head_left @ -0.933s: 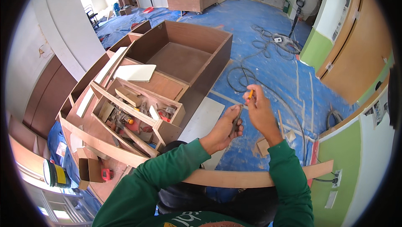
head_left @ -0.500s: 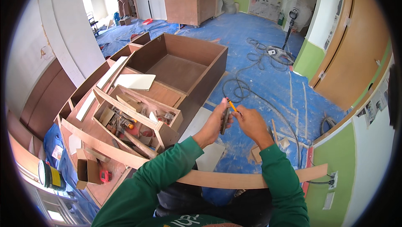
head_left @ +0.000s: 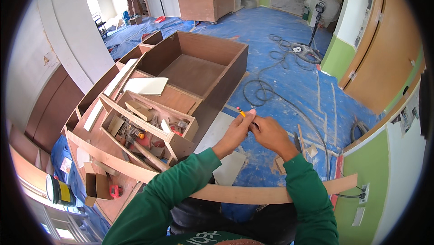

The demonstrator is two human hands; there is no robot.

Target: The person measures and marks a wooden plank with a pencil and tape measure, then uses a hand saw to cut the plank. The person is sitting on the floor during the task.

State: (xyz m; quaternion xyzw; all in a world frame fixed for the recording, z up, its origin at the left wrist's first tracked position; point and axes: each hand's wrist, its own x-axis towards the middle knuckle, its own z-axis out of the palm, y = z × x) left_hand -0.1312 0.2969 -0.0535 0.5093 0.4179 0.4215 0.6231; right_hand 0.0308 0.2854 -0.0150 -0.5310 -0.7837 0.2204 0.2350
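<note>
L hand (head_left: pixel 234 133) fingers pinched on yellow pencil (head_left: pixel 242 114), out over blue floor sheet (head_left: pixel 289 92); R hand (head_left: pixel 270 133) right beside, fingers curled, can't tell if gripping anything. Wooden toolbox (head_left: pixel 181 146) to L: jumbled tools (head_left: pixel 137 134) + wood block (head_left: pixel 139 109) inside. Open cardboard box (head_left: pixel 104 187) w/ small red item (head_left: pixel 116 191) alongside.

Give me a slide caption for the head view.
Over blue floor sheeting, the left hand holds a yellow pencil, right hand close beside it, near an open wooden toolbox.
</note>
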